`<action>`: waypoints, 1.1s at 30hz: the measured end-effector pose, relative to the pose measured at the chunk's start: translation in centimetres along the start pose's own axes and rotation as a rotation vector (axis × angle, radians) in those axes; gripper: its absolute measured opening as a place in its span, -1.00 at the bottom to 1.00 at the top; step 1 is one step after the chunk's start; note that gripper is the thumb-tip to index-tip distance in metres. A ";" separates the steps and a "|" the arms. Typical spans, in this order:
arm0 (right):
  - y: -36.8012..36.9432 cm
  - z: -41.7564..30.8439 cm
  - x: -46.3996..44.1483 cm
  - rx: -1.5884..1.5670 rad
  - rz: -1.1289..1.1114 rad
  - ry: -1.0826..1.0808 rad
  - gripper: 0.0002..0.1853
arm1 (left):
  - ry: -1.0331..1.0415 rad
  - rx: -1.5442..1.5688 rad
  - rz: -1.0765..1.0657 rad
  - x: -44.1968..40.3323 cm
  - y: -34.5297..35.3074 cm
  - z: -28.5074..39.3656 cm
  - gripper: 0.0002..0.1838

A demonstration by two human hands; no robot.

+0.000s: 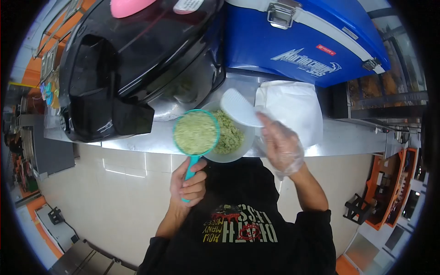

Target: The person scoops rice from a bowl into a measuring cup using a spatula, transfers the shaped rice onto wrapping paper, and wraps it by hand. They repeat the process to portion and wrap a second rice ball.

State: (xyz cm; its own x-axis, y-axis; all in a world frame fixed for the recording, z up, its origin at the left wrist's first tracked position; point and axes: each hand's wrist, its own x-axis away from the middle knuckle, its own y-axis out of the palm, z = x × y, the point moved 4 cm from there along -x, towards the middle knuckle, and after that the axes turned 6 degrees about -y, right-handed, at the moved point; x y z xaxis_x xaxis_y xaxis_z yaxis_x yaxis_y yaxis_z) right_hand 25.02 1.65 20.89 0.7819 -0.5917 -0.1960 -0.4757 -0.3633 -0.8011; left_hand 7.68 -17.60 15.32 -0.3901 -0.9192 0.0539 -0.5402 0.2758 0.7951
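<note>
My left hand (189, 182), bare, is wrapped round the handle of a turquoise round-headed strainer or scoop (195, 161). Pale green grains (196, 133), blurred by motion, fill its head; whether that head is mesh or solid I cannot tell. It overlaps the left side of a whitish bowl (247, 142), which holds more green rice-like grains (229, 136). In a clear plastic glove, my right hand (279, 144) grips a white rice paddle (239, 107). The paddle's broad, ridged blade is tilted above the bowl's far right side.
Behind the bowl on the metal counter (137, 147) stands a large black-lidded cooker (142, 59), with a pink item (130, 7) on top. A blue cooler box (293, 41) stands at the back right. White sheets or bags (295, 112) lie right of the bowl.
</note>
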 end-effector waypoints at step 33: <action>-1.9 28.9 17.9 -1.978 0.464 0.611 -0.30 | 0.927 -3.197 1.098 -30.4 -17.5 -5.7 -0.33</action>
State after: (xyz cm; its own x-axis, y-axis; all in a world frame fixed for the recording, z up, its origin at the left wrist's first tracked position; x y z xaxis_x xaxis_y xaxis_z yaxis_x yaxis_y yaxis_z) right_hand 51.55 12.59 2.60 0.5079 -0.7932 0.3360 -0.5579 -0.0057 0.8299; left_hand 33.28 3.86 3.22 0.3912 -0.9087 -0.1457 0.2094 0.2421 -0.9474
